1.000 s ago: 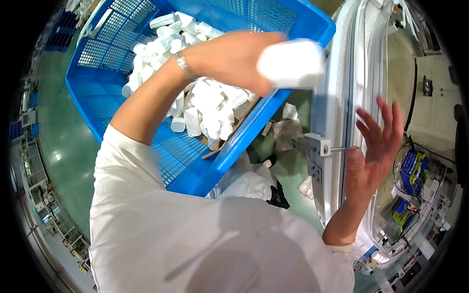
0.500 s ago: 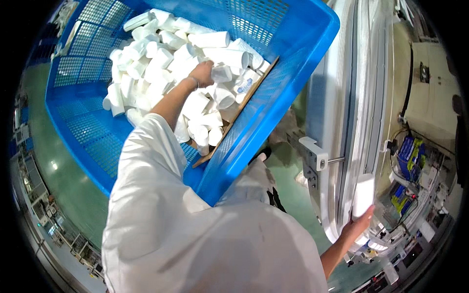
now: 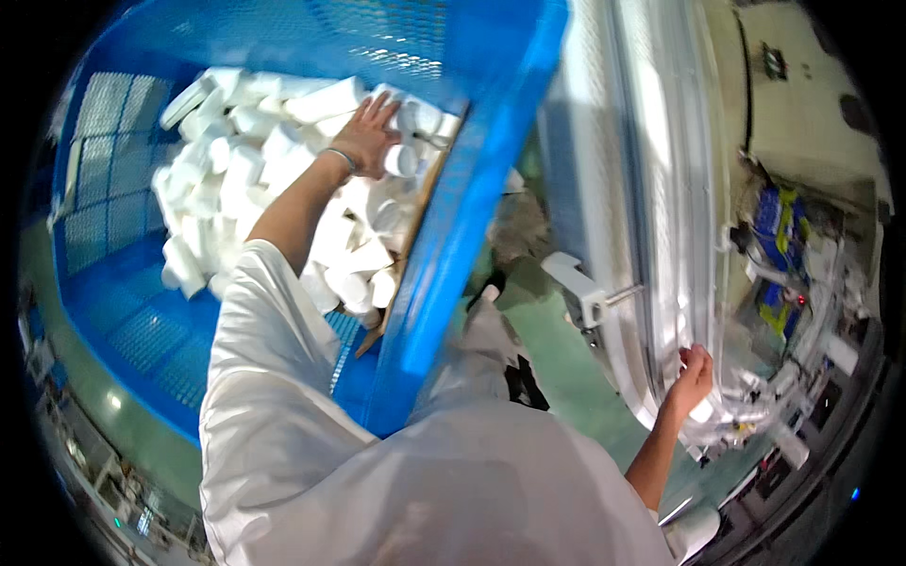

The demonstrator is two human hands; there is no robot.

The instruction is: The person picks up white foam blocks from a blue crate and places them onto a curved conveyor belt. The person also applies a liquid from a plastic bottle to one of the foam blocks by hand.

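A large blue plastic crate (image 3: 113, 325) on the left holds a heap of white cylindrical plastic bottles (image 3: 250, 123). My left hand (image 3: 370, 137) reaches into it, fingers spread and palm down over the bottles near the crate's right side. Beside its thumb lies one white bottle (image 3: 401, 160), end facing up; I see no grip on it. My right hand (image 3: 692, 375) is at the curved near end of a conveyor (image 3: 651, 236) on the right. Its fingers are loosely bent, and no bottle shows in them. A white patch below the palm is too blurred to name.
A brown board (image 3: 415, 236) stands along the crate's inner right wall. A white bracket (image 3: 580, 288) with a metal rod juts from the conveyor's left side. Blue and yellow packages (image 3: 779, 226) lie beyond the conveyor. Green floor (image 3: 557, 349) shows between crate and conveyor.
My left hand has spread its fingers and shifted over the heap, away from the bottle at its fingertips. My right hand no longer has the white bottle. The whole view has shifted and blurred.
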